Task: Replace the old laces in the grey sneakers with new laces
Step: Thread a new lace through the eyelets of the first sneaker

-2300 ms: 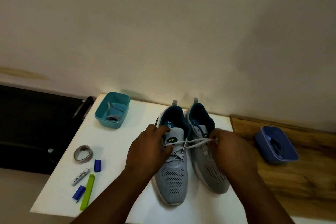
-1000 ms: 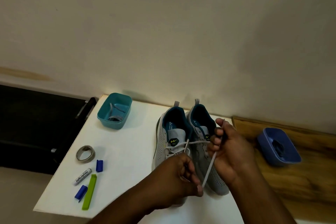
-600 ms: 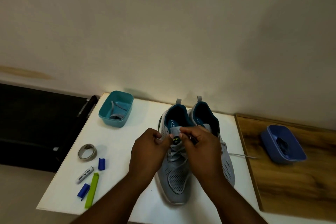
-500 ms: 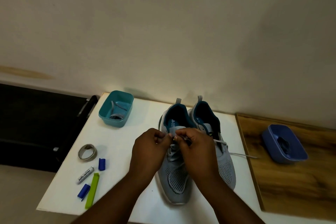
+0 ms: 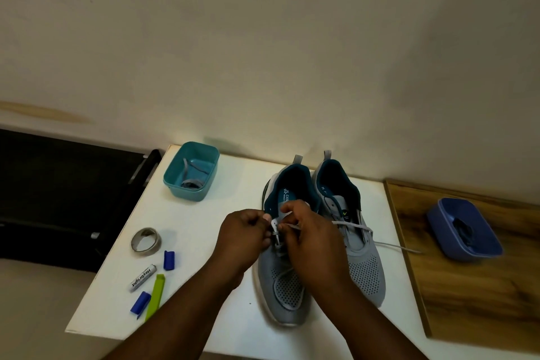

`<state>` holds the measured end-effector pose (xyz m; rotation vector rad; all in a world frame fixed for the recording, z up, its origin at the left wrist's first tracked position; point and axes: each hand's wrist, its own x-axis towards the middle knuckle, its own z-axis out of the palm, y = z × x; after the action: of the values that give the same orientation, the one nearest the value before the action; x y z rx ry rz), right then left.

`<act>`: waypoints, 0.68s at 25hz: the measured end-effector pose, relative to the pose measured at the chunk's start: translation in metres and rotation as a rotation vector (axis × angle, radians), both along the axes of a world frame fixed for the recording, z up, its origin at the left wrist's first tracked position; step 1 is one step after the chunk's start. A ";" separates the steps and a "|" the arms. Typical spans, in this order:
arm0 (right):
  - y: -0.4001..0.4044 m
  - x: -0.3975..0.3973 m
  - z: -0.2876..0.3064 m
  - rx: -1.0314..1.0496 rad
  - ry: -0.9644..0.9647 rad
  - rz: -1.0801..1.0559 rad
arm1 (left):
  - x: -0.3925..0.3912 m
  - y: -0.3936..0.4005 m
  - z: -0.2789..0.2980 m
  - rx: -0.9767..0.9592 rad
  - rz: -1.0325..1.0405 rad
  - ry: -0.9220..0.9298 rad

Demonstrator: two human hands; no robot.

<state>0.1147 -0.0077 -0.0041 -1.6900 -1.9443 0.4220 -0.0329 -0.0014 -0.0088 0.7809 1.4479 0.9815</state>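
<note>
Two grey sneakers with teal linings stand side by side on the white table [image 5: 222, 316], toes toward me. Over the tongue of the left sneaker [image 5: 285, 286], my left hand [image 5: 244, 238] and my right hand [image 5: 311, 242] meet, each pinching part of the white lace [image 5: 276, 232] near the upper eyelets. The lace's other end [image 5: 388, 244] trails over the right sneaker [image 5: 363, 266] onto the table's right edge. My hands hide most of the left sneaker's lacing.
A teal tub [image 5: 191, 174] holding grey laces sits at the back left. A blue tub [image 5: 464, 232] with dark laces rests on the wooden board [image 5: 467, 295] to the right. A tape roll [image 5: 145, 241], marker [image 5: 142, 278], blue caps [image 5: 169, 259] and green clip [image 5: 155, 297] lie front left.
Both hands came together over the left sneaker's tongue and stayed there pinching the lace; the loose end that my right hand pulled now lies across the right sneaker.
</note>
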 end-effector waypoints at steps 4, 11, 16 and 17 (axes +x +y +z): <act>0.002 -0.002 -0.002 -0.013 0.038 -0.037 | 0.001 0.001 0.000 0.047 -0.052 0.089; 0.002 -0.004 0.004 -0.015 -0.038 0.014 | 0.003 0.000 -0.004 0.198 -0.117 0.286; 0.005 -0.001 0.007 -0.051 -0.022 0.047 | 0.001 0.002 -0.004 0.098 -0.101 0.093; 0.005 0.000 0.008 -0.064 -0.036 0.070 | -0.001 0.003 -0.005 0.052 -0.085 0.014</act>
<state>0.1151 -0.0026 0.0036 -1.6831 -2.0410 0.4875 -0.0339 0.0012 -0.0135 0.8819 1.3942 0.9535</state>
